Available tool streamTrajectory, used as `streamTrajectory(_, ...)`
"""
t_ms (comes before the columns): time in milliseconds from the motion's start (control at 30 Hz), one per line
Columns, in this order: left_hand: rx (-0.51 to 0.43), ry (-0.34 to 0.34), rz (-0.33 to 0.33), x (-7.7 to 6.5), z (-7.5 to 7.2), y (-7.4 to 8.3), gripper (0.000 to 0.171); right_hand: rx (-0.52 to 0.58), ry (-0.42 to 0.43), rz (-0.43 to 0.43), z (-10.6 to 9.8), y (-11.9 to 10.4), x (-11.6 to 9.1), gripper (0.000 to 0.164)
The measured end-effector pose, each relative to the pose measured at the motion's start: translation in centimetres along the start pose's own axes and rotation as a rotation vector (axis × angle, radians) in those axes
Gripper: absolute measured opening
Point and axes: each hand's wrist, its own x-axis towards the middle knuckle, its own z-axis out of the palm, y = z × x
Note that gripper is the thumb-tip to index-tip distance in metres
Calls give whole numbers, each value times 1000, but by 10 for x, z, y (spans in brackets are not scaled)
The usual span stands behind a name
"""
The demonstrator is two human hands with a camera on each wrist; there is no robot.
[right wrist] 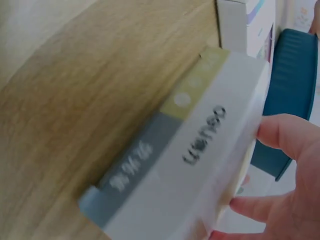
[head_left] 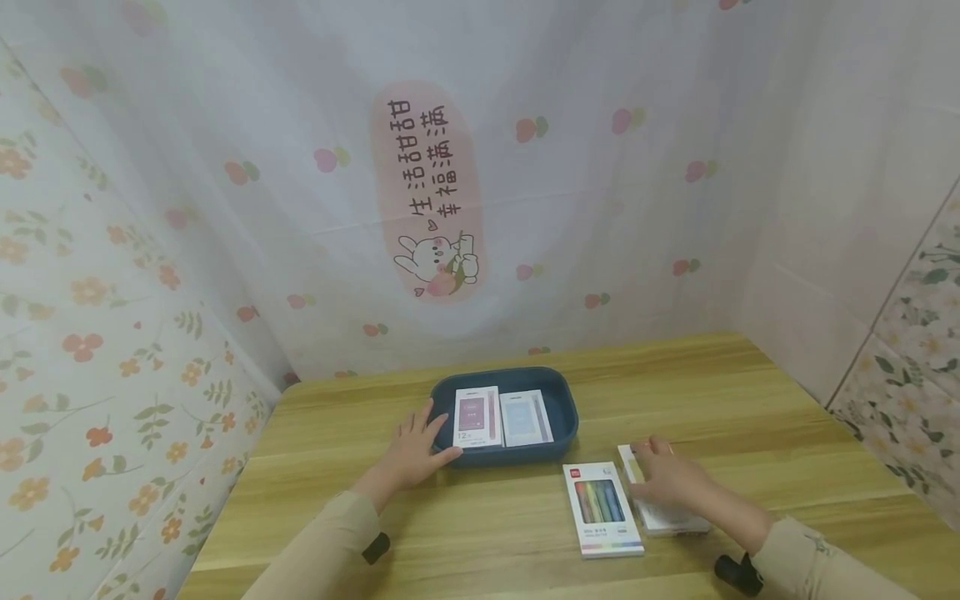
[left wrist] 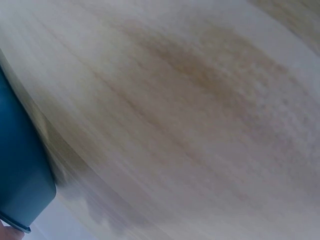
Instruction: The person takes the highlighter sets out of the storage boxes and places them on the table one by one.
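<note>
White carton [head_left: 675, 522], grey-and-yellow strip along one side, is seen at lower right of the head view. It is touched by the spread fingers of the right hand [head_left: 667, 481]; whether they are clamped cannot be told. A windowed box [head_left: 603, 510] of coloured sticks is noted just left of it on the surface [head_left: 480, 542]. The blue tray [head_left: 498, 457], lower centre, containing two flat boxes [head_left: 477, 418], is touched at its left end by the left hand [head_left: 408, 454], fingers apart.
</note>
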Motion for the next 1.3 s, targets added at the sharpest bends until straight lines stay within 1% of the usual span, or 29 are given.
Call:
streamTrajectory(200,5,-3,-6,-1,0,0,78,-27,-63,-78,-8,-2,-1,80)
streamTrajectory(333,13,-6,-11,-1,1,0,79,19,-130,-104,-11,-5,-2,84)
streamTrajectory(500,14,-10,-13,-1,1,0,79,58,-156,-124,-12,-13,-3,85)
streamTrajectory(800,0,8,-3,0,2,-1,76,77,-174,-98,-7,-20,-3,86)
streamTrajectory(1167,-6,2,-6,0,1,0,77,51,-176,-73,-5,-29,-7,87)
streamTrajectory(1300,2,0,-2,0,2,-1,77,67,-181,-68,-3,-32,-9,88)
